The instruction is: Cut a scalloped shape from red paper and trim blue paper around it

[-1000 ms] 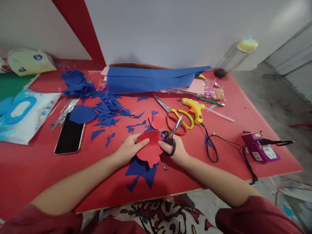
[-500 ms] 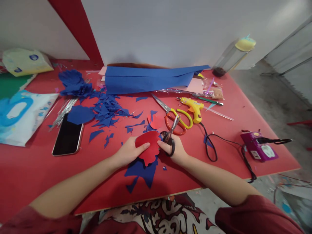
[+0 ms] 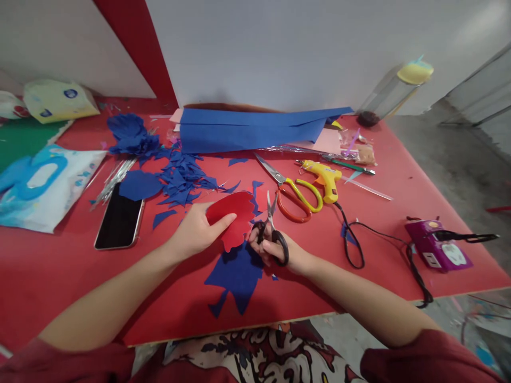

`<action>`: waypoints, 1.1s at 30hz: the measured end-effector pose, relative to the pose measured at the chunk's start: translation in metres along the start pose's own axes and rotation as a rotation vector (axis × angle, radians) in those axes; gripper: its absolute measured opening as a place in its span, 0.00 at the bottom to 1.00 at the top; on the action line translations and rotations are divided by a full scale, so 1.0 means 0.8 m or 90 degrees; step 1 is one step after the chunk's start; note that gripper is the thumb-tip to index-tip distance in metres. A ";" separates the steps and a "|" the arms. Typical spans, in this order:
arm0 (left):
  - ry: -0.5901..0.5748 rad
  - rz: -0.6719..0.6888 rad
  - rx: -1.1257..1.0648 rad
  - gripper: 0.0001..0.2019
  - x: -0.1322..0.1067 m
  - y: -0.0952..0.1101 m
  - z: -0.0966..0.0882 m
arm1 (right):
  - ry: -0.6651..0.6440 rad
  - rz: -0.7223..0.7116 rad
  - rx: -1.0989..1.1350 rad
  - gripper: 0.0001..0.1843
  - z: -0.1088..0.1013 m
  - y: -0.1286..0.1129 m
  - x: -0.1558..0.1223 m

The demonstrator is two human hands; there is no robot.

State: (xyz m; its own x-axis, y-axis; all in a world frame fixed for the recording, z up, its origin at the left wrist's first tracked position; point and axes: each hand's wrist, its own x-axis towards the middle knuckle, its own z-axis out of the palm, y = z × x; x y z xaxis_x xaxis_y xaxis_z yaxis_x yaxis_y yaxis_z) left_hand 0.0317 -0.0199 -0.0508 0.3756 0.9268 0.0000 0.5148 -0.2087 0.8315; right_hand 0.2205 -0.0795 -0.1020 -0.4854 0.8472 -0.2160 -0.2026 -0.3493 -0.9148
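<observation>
My left hand (image 3: pixel 195 230) pinches a red paper cutout (image 3: pixel 233 215) with scalloped edges, held just above the red table (image 3: pixel 59 271). My right hand (image 3: pixel 281 252) grips small black-handled scissors (image 3: pixel 271 231), blades pointing up and away at the right edge of the cutout. Beneath both hands lies a large blue paper scrap (image 3: pixel 235 276). A smaller red piece (image 3: pixel 261 198) lies just beyond the cutout.
Orange-and-yellow scissors (image 3: pixel 293 191) and a yellow glue gun (image 3: pixel 325 178) with its black cord lie right of centre. A phone (image 3: pixel 120 217), blue scraps (image 3: pixel 179 175), folded blue paper (image 3: pixel 247 130), wipes pack (image 3: pixel 40 186), purple device (image 3: pixel 437 247) and a bottle (image 3: pixel 393 90) surround them.
My left hand has lifted and moved the red cutout up and to the left. The small scissors have swung from leaning right to pointing nearly straight up, beside the cutout's right edge.
</observation>
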 end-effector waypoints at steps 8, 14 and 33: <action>-0.003 0.032 0.052 0.13 0.000 0.005 -0.015 | -0.184 0.011 -0.024 0.31 -0.002 -0.009 -0.006; -0.047 0.061 0.097 0.14 -0.002 0.009 -0.017 | -0.203 0.005 -0.070 0.32 -0.003 -0.013 -0.007; -0.085 0.069 0.086 0.13 -0.002 0.008 -0.018 | -0.199 0.015 -0.102 0.33 -0.006 -0.013 -0.008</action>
State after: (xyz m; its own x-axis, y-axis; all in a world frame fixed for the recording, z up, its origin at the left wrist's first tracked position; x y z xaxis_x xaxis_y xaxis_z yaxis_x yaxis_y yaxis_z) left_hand 0.0236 -0.0179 -0.0377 0.5287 0.8488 0.0038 0.5611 -0.3528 0.7488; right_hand 0.2295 -0.0797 -0.0928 -0.7300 0.6678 -0.1452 -0.0645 -0.2788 -0.9582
